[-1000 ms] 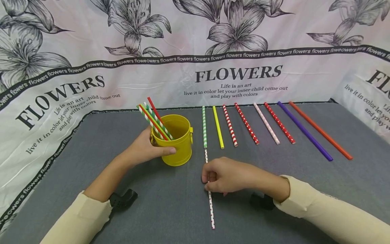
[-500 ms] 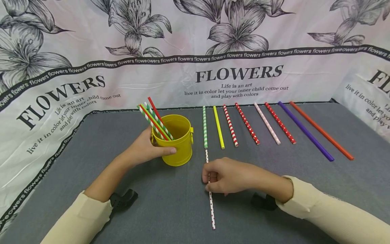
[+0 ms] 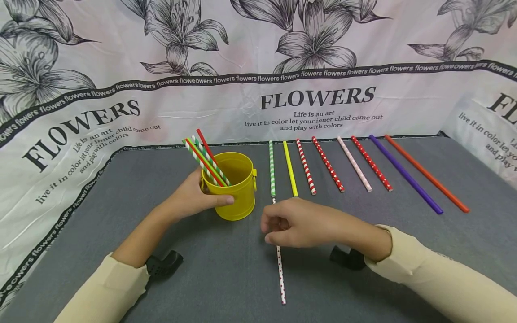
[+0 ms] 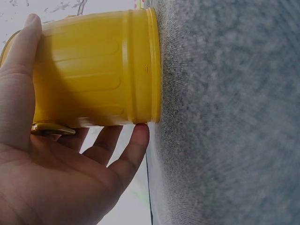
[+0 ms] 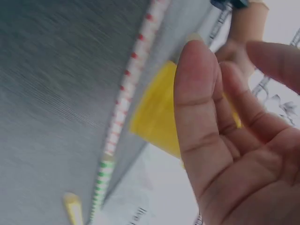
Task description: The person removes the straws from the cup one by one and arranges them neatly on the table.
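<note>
My left hand grips a small yellow bucket, thumb on the near side and fingers round the far side. The left wrist view shows this bucket standing on the cloth. Several straws lean left inside it. A white paper straw with red dots lies on the table, end to end with a green-and-white striped straw. Above the dotted straw hovers my right hand, hiding its middle. In the right wrist view the loosely bent fingers hold nothing and stand apart from the straw.
Right of the striped straw, more straws lie in a fanned row: a yellow one, several red-and-white or pink ones, a longer purple one and a longer orange one. A flower-printed cloth hangs behind the grey table.
My right hand has let go of the dotted straw and risen slightly up and away from it. The straw stays in place. Left hand and bucket have not moved.
</note>
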Motion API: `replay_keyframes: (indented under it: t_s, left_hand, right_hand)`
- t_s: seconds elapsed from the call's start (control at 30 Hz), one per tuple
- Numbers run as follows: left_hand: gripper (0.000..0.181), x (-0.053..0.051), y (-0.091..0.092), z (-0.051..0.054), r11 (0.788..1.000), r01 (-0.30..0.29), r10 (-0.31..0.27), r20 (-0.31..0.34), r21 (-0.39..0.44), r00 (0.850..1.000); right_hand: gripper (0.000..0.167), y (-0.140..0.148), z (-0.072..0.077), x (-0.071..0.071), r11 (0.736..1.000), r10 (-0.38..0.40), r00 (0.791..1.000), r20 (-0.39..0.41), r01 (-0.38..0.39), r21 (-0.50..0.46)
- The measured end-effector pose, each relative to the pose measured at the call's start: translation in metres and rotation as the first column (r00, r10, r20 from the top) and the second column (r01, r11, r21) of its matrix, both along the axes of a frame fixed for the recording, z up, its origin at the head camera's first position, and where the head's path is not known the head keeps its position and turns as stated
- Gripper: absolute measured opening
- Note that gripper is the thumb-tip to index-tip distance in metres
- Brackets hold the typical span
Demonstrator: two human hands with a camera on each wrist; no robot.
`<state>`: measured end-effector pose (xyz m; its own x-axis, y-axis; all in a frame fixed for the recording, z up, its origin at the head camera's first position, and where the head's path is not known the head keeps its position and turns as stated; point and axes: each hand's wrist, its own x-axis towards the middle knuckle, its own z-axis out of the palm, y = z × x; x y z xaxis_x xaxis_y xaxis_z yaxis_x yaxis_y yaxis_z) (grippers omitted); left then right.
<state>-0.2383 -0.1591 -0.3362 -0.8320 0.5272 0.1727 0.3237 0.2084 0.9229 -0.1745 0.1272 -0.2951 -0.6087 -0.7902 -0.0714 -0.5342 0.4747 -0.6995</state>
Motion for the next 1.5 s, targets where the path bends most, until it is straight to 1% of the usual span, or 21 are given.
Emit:
replay_keyframes:
  t_s: [0.1, 0.17, 0.23, 0.3, 0.4, 0.53, 0.7, 0.87, 0.93, 1.07, 1.17, 1.27, 1.33, 1.4, 1.5]
  left_hand:
    - [0.077, -0.001, 0.000, -0.001, 1.000, 0.008, -0.008, -0.009, 0.005, 1.000]
    - [0.076, -0.001, 0.000, -0.002, 1.000, 0.010, -0.010, -0.015, 0.005, 1.000]
    - [0.076, -0.001, 0.000, -0.002, 1.000, 0.011, -0.011, -0.011, 0.003, 1.000]
    - [0.076, 0.000, 0.001, -0.002, 1.000, 0.009, -0.009, -0.003, -0.001, 1.000]
    - [0.075, 0.001, 0.002, -0.001, 1.000, 0.010, -0.010, 0.013, -0.001, 1.000]
    - [0.073, 0.001, 0.003, 0.000, 1.000, 0.017, -0.017, 0.021, 0.007, 1.000]
    - [0.072, 0.001, 0.003, 0.000, 0.999, 0.026, -0.026, 0.021, 0.020, 0.999]
    - [0.070, 0.000, 0.001, 0.001, 1.000, 0.024, -0.024, 0.014, 0.004, 1.000]
    - [0.069, 0.001, 0.000, 0.001, 1.000, 0.017, -0.017, 0.014, -0.007, 1.000]
    - [0.070, 0.000, 0.000, 0.001, 1.000, 0.009, -0.009, 0.015, -0.027, 1.000]
    - [0.068, 0.000, 0.001, 0.002, 0.999, 0.017, -0.017, 0.014, -0.030, 1.000]
    - [0.068, 0.000, 0.001, 0.002, 0.999, 0.021, -0.021, 0.013, -0.028, 1.000]
    - [0.069, 0.000, 0.001, 0.002, 0.999, 0.027, -0.027, 0.007, -0.024, 1.000]
    - [0.070, -0.001, 0.000, 0.001, 0.999, 0.037, -0.037, -0.001, -0.021, 0.999]
    - [0.068, -0.003, 0.000, 0.001, 0.998, 0.067, -0.067, -0.008, -0.007, 0.998]
  right_hand:
    - [0.008, -0.005, 0.012, -0.005, 0.997, 0.042, 0.998, -0.047, -0.045, -0.057]
    - [0.009, -0.009, 0.020, -0.009, 0.990, 0.055, 0.996, -0.071, -0.064, -0.124]
    - [0.009, -0.014, 0.027, -0.012, 0.978, 0.047, 0.994, -0.101, -0.067, -0.197]
    - [0.008, -0.018, 0.032, -0.016, 0.964, 0.026, 0.988, -0.150, -0.065, -0.259]
    - [0.007, -0.025, 0.037, -0.021, 0.945, -0.010, 0.973, -0.231, -0.066, -0.321]
    - [0.007, -0.037, 0.039, -0.029, 0.940, -0.054, 0.942, -0.331, -0.064, -0.336]
    - [0.010, -0.053, 0.038, -0.043, 0.948, -0.090, 0.893, -0.441, -0.059, -0.313]
    - [0.014, -0.066, 0.038, -0.057, 0.953, -0.111, 0.876, -0.470, -0.041, -0.301]
    - [0.017, -0.071, 0.039, -0.061, 0.955, -0.113, 0.874, -0.472, -0.035, -0.295]
    - [0.028, -0.079, 0.042, -0.067, 0.962, -0.109, 0.882, -0.458, -0.022, -0.271]
    - [0.036, -0.085, 0.044, -0.070, 0.970, -0.117, 0.885, -0.450, 0.004, -0.245]
    - [0.042, -0.092, 0.045, -0.075, 0.973, -0.129, 0.879, -0.458, 0.023, -0.230]
    - [0.047, -0.096, 0.045, -0.078, 0.975, -0.126, 0.886, -0.446, 0.028, -0.221]
    - [0.052, -0.099, 0.046, -0.081, 0.978, -0.107, 0.891, -0.440, 0.015, -0.208]
    - [0.057, -0.103, 0.047, -0.084, 0.985, -0.072, 0.905, -0.419, -0.002, -0.174]
